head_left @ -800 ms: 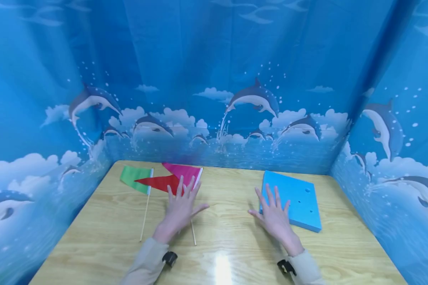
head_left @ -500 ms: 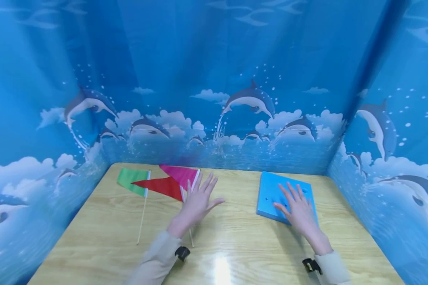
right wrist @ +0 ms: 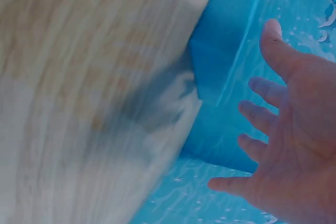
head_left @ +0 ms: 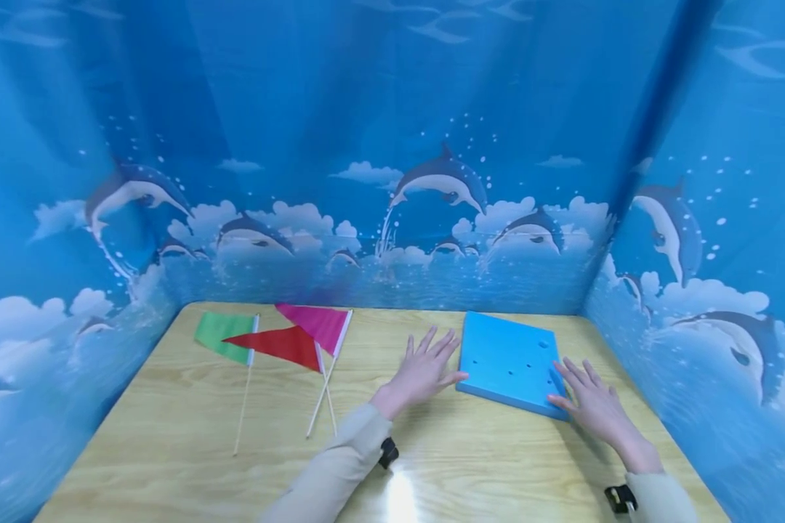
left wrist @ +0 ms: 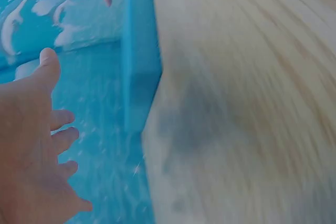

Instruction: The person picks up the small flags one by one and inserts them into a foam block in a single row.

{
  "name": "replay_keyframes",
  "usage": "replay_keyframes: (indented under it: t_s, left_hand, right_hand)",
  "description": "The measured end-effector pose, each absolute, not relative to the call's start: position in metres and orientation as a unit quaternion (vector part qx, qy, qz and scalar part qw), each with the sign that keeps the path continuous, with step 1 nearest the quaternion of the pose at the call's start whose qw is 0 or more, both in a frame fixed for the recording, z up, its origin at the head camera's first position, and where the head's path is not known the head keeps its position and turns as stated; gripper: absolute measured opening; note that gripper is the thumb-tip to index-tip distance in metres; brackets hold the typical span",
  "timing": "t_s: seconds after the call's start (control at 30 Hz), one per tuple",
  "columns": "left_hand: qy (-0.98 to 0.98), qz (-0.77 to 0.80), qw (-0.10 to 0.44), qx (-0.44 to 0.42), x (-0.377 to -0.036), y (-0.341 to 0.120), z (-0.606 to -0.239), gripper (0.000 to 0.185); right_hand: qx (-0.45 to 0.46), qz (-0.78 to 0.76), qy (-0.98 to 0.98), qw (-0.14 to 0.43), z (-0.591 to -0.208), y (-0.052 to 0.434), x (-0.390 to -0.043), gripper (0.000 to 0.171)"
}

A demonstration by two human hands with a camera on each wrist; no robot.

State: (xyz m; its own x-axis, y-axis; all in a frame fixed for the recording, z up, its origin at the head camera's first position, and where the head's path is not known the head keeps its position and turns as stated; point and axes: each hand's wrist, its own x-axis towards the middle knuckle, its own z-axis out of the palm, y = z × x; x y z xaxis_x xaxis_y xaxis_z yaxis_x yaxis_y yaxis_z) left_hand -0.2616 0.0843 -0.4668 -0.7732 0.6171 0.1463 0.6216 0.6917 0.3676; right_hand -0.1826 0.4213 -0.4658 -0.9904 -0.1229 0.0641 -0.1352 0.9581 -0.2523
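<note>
A flat blue foam-like board (head_left: 506,359) with several small holes in its top lies on the wooden table (head_left: 458,457), right of centre. My left hand (head_left: 421,372) is spread at its left side, thumb tip close to the near left corner. On the other side my right hand (head_left: 595,407) has its fingers spread at the right edge, fingertips overlapping that edge in the head view. Both wrist views show the board's side (left wrist: 139,61) apart from the palm, and neither hand grips anything.
Left on the table lie three small flags on thin sticks: a green flag (head_left: 225,336), a red flag (head_left: 288,345) and a magenta flag (head_left: 320,325). The red and magenta sticks cross. A blue dolphin-print curtain (head_left: 392,145) encloses the table's back and sides.
My left hand has moved right, away from the flags to the board's left side. The right hand has shifted right, from over the board to its right edge. The head view has turned slightly.
</note>
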Motion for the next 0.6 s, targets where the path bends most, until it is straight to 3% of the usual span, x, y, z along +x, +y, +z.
replay_keyframes:
  t_s: [0.37, 0.6]
  left_hand:
    - [-0.921, -0.151, -0.042, -0.358, -0.270, 0.115, -0.491, 0.055]
    - [-0.924, -0.133, -0.043, -0.355, -0.270, 0.117, -0.488, 0.055]
  right_hand:
    - [0.060, 0.164, -0.984, -0.021, -0.482, 0.424, -0.186, 0.075]
    - [0.055, 0.172, -0.983, -0.025, -0.478, 0.423, -0.185, 0.074]
